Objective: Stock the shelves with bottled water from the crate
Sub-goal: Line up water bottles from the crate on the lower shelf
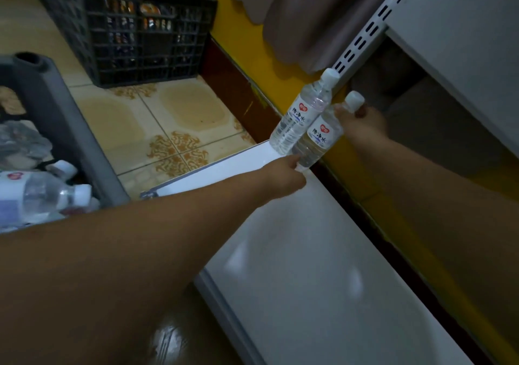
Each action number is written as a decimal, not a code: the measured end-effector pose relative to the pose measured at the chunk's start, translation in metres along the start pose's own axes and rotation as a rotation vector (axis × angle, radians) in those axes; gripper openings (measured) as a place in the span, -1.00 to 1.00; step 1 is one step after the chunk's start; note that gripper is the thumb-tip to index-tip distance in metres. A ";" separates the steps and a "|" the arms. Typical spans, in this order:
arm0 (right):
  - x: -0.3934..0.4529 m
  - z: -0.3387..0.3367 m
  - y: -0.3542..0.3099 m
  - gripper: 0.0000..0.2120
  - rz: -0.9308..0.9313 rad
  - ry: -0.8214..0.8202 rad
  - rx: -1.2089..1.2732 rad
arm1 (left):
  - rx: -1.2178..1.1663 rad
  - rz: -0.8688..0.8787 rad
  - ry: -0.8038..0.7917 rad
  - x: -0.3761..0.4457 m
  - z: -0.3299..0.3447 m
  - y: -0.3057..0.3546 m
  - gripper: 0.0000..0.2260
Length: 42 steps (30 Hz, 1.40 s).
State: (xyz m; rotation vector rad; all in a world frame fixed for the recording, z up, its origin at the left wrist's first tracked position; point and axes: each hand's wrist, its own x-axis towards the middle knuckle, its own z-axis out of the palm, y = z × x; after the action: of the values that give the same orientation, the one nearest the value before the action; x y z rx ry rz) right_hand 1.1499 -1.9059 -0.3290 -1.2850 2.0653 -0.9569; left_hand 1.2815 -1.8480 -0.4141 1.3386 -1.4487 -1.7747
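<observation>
Two clear water bottles with white caps and red-logo labels stand side by side at the far end of the white lower shelf. The farther bottle stands free. The nearer bottle is held by both hands. My right hand grips its neck just under the cap, while my left hand pinches its base with curled fingers. At the left edge the grey crate holds more water bottles lying on their sides.
A black lattice crate with cans stands on the tiled floor at the back. A slotted white shelf upright rises behind the bottles, and an upper white shelf overhangs on the right. A yellow wall strip runs behind the shelf.
</observation>
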 end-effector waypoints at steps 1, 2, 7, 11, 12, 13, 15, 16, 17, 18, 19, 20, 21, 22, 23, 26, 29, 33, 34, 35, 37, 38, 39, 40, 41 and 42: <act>-0.008 0.002 -0.002 -0.41 0.031 0.032 -0.033 | 0.011 0.012 0.032 -0.010 -0.007 0.000 -0.42; -0.018 0.003 -0.004 -0.39 0.030 0.088 -0.079 | 0.016 0.025 0.060 -0.021 -0.015 0.002 -0.45; -0.099 0.026 -0.032 -0.56 -0.313 0.274 -0.212 | 0.262 0.028 0.182 -0.110 -0.063 0.021 -0.59; -0.183 0.050 -0.083 -0.59 -0.427 0.072 -0.195 | 0.473 -0.090 0.264 -0.208 -0.102 0.041 -0.62; -0.205 0.055 -0.097 -0.58 -0.441 0.007 -0.197 | 0.490 -0.123 0.290 -0.234 -0.113 0.044 -0.64; -0.227 0.059 -0.112 -0.56 -0.460 -0.055 -0.199 | 0.480 -0.164 0.313 -0.261 -0.125 0.047 -0.66; -0.269 0.063 -0.139 -0.53 -0.518 -0.182 -0.208 | 0.432 -0.248 0.358 -0.318 -0.147 0.051 -0.71; -0.290 0.063 -0.152 -0.52 -0.541 -0.241 -0.220 | 0.432 -0.285 0.383 -0.347 -0.157 0.052 -0.73; -0.310 0.062 -0.165 -0.51 -0.561 -0.288 -0.238 | 0.446 -0.312 0.414 -0.374 -0.165 0.051 -0.75; -0.329 0.061 -0.176 -0.51 -0.580 -0.329 -0.265 | 0.470 -0.333 0.446 -0.399 -0.172 0.049 -0.77; -0.348 0.060 -0.185 -0.52 -0.606 -0.367 -0.297 | 0.503 -0.359 0.472 -0.422 -0.177 0.046 -0.78; -0.365 0.059 -0.192 -0.53 -0.637 -0.401 -0.335 | 0.539 -0.388 0.485 -0.443 -0.180 0.042 -0.76; -0.380 0.059 -0.198 -0.53 -0.668 -0.425 -0.383 | 0.579 -0.419 0.483 -0.461 -0.182 0.038 -0.74; -0.393 0.060 -0.202 -0.53 -0.691 -0.447 -0.442 | 0.611 -0.453 0.464 -0.475 -0.184 0.033 -0.72; -0.404 0.061 -0.205 -0.54 -0.710 -0.473 -0.504 | 0.641 -0.481 0.433 -0.487 -0.184 0.028 -0.71; -0.425 0.076 -0.207 -0.55 -0.718 -0.609 -0.663 | 0.733 -0.519 0.337 -0.503 -0.179 0.005 -0.69; -0.439 0.100 -0.195 -0.59 -0.697 -0.765 -0.766 | 0.822 -0.630 0.335 -0.499 -0.178 -0.033 -0.61; -0.452 0.138 -0.151 -0.61 -0.650 -0.997 -0.899 | 0.805 -0.791 0.283 -0.493 -0.175 -0.088 -0.64; -0.454 0.148 -0.139 -0.60 -0.622 -1.054 -0.933 | 0.805 -0.815 0.248 -0.493 -0.174 -0.101 -0.64; -0.457 0.159 -0.129 -0.60 -0.593 -1.099 -0.949 | 0.807 -0.828 0.211 -0.494 -0.173 -0.112 -0.63; -0.461 0.178 -0.108 -0.63 -0.524 -1.168 -0.923 | 0.815 -0.830 0.169 -0.493 -0.173 -0.126 -0.58; -0.464 0.186 -0.099 -0.68 -0.473 -1.200 -0.889 | 0.808 -0.828 0.163 -0.492 -0.174 -0.133 -0.56; -0.467 0.193 -0.091 -0.74 -0.415 -1.233 -0.850 | 0.793 -0.819 0.165 -0.491 -0.174 -0.138 -0.53; -0.472 0.197 -0.086 -0.76 -0.363 -1.264 -0.828 | 0.783 -0.806 0.174 -0.491 -0.174 -0.142 -0.50; -0.475 0.199 -0.082 -0.72 -0.352 -1.287 -0.830 | 0.785 -0.791 0.181 -0.492 -0.173 -0.144 -0.47; -0.477 0.201 -0.079 -0.67 -0.368 -1.287 -0.845 | 0.794 -0.772 0.188 -0.492 -0.173 -0.148 -0.43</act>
State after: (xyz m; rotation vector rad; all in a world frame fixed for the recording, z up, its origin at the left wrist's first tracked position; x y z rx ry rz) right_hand 1.5372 -1.5548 -0.3605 -1.9433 1.1228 0.6949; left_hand 1.6652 -1.4684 -0.3575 2.6765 -1.7390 -1.3951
